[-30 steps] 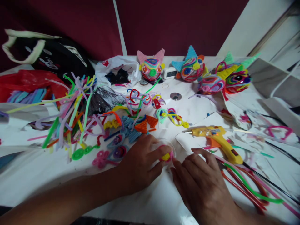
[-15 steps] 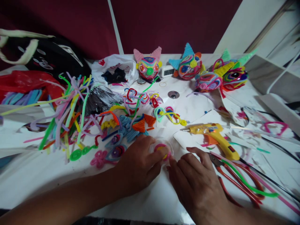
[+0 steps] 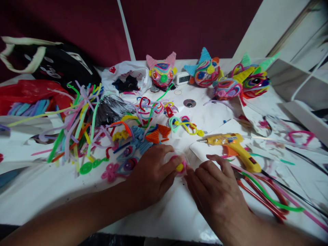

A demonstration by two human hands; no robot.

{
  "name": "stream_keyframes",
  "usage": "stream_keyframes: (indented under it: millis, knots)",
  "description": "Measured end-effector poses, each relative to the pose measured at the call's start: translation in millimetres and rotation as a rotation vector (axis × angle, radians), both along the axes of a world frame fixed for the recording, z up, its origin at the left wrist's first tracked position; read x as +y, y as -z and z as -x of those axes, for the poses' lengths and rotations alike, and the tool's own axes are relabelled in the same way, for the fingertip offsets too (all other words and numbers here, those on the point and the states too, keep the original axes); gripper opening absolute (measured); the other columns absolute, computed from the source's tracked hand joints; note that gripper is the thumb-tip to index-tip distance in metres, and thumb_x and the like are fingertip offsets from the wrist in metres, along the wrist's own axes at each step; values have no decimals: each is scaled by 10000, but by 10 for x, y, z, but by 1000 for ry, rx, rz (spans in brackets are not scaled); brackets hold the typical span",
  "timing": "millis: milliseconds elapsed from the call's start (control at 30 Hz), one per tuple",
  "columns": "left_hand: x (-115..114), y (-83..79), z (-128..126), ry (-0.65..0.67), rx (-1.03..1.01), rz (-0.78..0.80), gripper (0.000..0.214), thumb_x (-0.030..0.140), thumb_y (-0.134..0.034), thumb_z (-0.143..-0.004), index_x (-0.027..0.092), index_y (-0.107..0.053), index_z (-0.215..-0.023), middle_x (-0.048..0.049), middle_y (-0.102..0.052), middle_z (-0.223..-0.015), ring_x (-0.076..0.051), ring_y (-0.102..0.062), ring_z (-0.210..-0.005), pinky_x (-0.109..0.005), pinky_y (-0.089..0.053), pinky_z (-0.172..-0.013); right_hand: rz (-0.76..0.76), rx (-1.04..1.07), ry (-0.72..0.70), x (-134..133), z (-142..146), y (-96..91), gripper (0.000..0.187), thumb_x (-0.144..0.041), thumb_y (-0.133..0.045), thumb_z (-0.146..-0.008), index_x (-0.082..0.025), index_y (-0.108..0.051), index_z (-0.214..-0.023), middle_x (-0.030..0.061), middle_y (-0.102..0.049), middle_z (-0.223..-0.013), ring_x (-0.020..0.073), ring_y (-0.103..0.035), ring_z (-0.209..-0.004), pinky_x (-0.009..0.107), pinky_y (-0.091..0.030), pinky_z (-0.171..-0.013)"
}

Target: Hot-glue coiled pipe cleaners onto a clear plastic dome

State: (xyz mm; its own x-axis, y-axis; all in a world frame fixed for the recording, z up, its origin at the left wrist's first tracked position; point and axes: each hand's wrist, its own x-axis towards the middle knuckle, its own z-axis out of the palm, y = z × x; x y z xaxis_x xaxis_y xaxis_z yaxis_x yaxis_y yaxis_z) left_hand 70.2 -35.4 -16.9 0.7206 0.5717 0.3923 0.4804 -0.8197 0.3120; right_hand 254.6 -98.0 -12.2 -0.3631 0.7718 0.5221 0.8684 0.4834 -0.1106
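Note:
A clear round plastic piece (image 3: 167,157) with a pink and yellow pipe-cleaner coil (image 3: 180,167) in it lies low over the white table between my hands. My left hand (image 3: 155,176) is closed on it from the left, with fingers over the coil and part of it covered. My right hand (image 3: 214,186) has its fingers curled and their tips at the right rim; its index finger is raised and bent. Just left of my left hand lie a pink pipe-cleaner flower (image 3: 110,172) and a blue and purple eye-shaped coil (image 3: 130,164).
A yellow glue gun (image 3: 230,143) and red-handled pliers (image 3: 263,193) lie to the right. Several pipe cleaners (image 3: 82,119) are heaped at the left. Along the back stand a decorated ball with pink ears (image 3: 162,75), other decorated balls (image 3: 206,73) and a small white digital clock (image 3: 182,78).
Both hands stay at the round plastic piece. My left index finger has shifted slightly, and more of the coil's yellow centre shows. The camera view has shifted a little.

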Motion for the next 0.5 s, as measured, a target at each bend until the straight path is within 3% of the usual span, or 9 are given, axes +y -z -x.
stream_keyframes:
  millis: [233,500]
  knots:
    - [40,-12,-1,106,-38,-23,307,121,-485,-926,119,-533,-1229,-109,-616,-1192,-198,-514,-1179,-374,-435,-1034,0,-32,4,11,18,9,279,-96,-455,-913,-163,-625,-702,-8,-519,-594,155,-415,-648,414,-389,-857]
    - [9,-14,-47,22,-23,-131,248,148,-501,-931,91,-592,-1153,-117,-657,-1122,-213,-580,-1074,-372,-475,-973,-1,-63,31,53,3,-11,263,-121,-464,-918,-177,-630,-722,-9,-516,-594,158,-411,-663,406,-376,-870]
